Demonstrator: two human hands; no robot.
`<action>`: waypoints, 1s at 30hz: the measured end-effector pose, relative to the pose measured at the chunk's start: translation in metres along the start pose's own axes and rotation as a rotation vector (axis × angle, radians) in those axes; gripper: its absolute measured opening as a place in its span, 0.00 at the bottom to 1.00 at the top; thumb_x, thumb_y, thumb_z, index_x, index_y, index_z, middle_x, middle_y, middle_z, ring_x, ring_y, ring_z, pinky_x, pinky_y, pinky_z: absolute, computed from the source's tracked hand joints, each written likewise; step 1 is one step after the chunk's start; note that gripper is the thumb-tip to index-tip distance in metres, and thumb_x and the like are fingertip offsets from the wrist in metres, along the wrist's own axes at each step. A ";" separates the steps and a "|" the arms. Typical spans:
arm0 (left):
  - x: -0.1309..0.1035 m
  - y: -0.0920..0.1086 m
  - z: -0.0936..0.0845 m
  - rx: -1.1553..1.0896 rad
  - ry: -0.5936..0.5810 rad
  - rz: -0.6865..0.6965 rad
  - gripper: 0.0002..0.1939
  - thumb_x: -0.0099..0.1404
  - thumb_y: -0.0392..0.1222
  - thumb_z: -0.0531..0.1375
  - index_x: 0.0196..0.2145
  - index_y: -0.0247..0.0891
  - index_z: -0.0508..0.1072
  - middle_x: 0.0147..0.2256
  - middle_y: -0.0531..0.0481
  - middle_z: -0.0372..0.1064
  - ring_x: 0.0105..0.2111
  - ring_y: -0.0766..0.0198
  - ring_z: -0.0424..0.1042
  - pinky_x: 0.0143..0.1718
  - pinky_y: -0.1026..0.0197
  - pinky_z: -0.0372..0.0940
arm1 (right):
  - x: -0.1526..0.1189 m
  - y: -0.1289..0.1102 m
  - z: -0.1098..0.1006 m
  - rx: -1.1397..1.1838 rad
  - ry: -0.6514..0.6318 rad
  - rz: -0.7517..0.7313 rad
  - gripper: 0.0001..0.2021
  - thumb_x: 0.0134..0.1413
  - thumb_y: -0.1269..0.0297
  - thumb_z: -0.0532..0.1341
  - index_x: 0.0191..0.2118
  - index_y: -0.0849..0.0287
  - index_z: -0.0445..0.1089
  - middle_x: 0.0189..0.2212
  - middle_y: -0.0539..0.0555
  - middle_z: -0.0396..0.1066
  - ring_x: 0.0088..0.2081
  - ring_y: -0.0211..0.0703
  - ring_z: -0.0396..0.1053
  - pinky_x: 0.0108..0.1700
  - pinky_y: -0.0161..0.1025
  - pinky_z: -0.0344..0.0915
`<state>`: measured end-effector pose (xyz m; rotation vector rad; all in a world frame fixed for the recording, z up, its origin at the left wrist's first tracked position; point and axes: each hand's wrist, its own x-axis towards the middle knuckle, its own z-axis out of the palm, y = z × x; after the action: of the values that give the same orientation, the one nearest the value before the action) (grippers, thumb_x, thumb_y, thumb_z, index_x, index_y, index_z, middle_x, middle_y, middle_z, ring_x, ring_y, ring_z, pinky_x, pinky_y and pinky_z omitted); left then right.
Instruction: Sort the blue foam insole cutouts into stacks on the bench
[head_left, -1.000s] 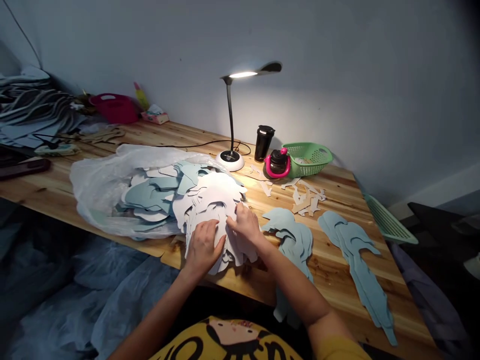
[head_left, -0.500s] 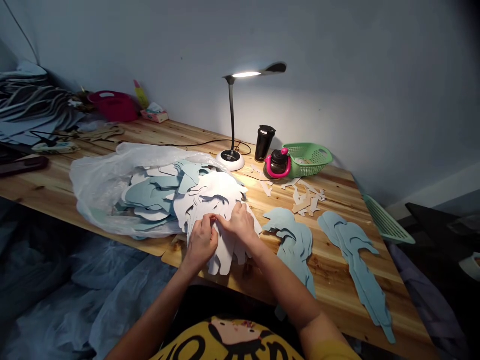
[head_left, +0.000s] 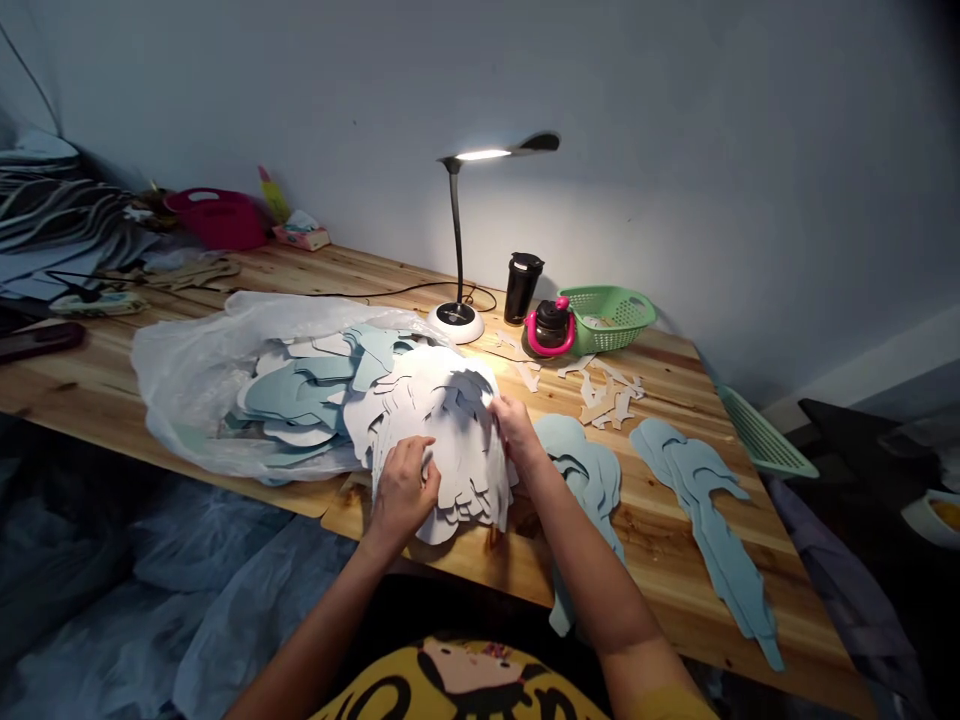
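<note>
Here, both hands work a stack of white paper cutouts [head_left: 442, 440] at the table's [head_left: 660, 540] front edge.
The left hand [head_left: 401, 490] presses down with fingers curled; the right hand [head_left: 514, 425] seems to pinch the stack's right edge, beside blue cutouts [head_left: 592, 475].

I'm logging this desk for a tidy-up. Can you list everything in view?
cutout pile: one, white, desk front
bag: one, clear, holding blue cutouts, left
blue cutouts: two loose groups, right
scraps: several, tan, by basket
lamp: one, black and white, lit
cup: one, black
bottle: one, pink and black
basket: one, green
tub: one, magenta, far left
left hand: on pile
right hand: at pile's right edge
</note>
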<state>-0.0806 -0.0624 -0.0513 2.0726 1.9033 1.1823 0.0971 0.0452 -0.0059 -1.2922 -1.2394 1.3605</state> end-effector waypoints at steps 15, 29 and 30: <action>0.031 -0.025 -0.017 0.410 -0.037 -0.201 0.40 0.59 0.56 0.61 0.61 0.25 0.65 0.51 0.31 0.63 0.52 0.39 0.64 0.56 0.44 0.63 | -0.107 -0.004 -0.180 0.527 0.096 0.246 0.19 0.42 0.63 0.68 0.44 0.57 0.75 0.25 0.47 0.68 0.25 0.39 0.64 0.30 0.38 0.72; 0.042 -0.023 -0.017 0.401 -0.030 -0.258 0.34 0.57 0.50 0.64 0.57 0.28 0.67 0.49 0.31 0.66 0.52 0.38 0.67 0.57 0.40 0.64 | -0.153 0.011 -0.332 -0.791 0.593 0.276 0.21 0.47 0.52 0.66 0.43 0.61 0.75 0.41 0.65 0.77 0.46 0.62 0.75 0.45 0.50 0.72; 0.043 -0.022 -0.017 0.409 -0.030 -0.264 0.33 0.58 0.49 0.63 0.56 0.28 0.67 0.48 0.31 0.67 0.51 0.39 0.67 0.56 0.42 0.64 | -0.148 0.016 -0.333 -0.912 0.668 0.318 0.21 0.47 0.53 0.66 0.43 0.63 0.75 0.41 0.69 0.77 0.47 0.66 0.74 0.47 0.53 0.71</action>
<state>-0.1116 -0.0270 -0.0306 1.9006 2.4757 0.7499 0.4429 -0.0715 0.0088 -2.3999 -1.2084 0.3945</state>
